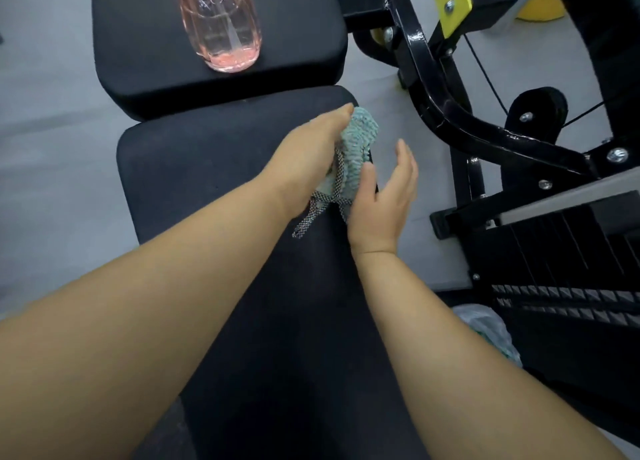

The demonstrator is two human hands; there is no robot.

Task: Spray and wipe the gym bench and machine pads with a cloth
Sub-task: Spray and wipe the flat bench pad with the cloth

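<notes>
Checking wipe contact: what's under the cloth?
Black bench pad, near its right edge; the cloth is bunched in the left hand. Its mesh strap hangs over the pad. The pad surface directly below is covered by cloth and hand, so contact can't be confirmed.

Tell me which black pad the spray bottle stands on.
The far pad, beyond the gap, bears the pink bottle; the near pad has the cloth instead.

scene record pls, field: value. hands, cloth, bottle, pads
left hand: grips the cloth at the right edge of the long pad
right hand: fingers straight, beside the cloth, thumb against it
cloth: teal, bunched
spray bottle: clear pink, on the upper pad, no hand on it
machine frame: black, right of the pads
</notes>
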